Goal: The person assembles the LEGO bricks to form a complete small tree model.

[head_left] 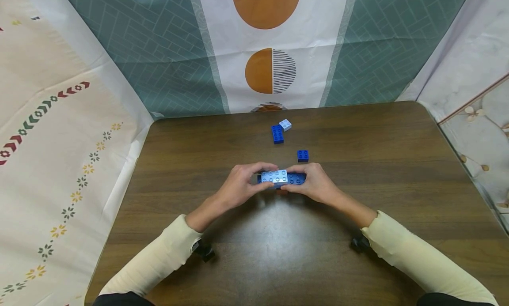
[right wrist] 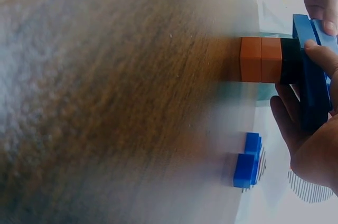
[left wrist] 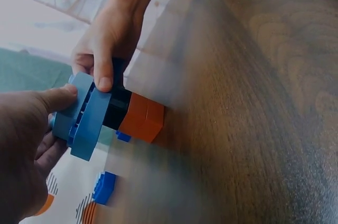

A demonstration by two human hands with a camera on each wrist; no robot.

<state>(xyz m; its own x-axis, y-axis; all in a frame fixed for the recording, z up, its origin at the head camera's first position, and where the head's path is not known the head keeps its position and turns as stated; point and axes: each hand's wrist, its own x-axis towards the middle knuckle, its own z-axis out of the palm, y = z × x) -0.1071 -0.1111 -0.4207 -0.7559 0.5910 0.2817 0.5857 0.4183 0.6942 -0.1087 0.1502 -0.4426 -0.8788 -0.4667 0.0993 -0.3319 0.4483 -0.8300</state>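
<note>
A stack of toy building bricks stands on the table between both hands. Lowest are two orange bricks [left wrist: 141,118], with a black brick [left wrist: 117,109] above them. Across the top lies a long blue brick [right wrist: 312,94], and over its left part sits a light blue brick [head_left: 274,176]. My left hand [head_left: 240,184] pinches the light blue brick, thumb on the near side and fingers on the far side. From the right, my right hand [head_left: 312,182] grips the long blue brick the same way, its thumb tip near the middle of the stack.
Beyond the hands, a small blue brick [head_left: 302,156] lies on the brown table [head_left: 278,257]. Farther back, a blue brick [head_left: 277,134] lies beside a pale blue brick [head_left: 285,124]. A patterned curtain [head_left: 167,45] hangs behind the table's back edge.
</note>
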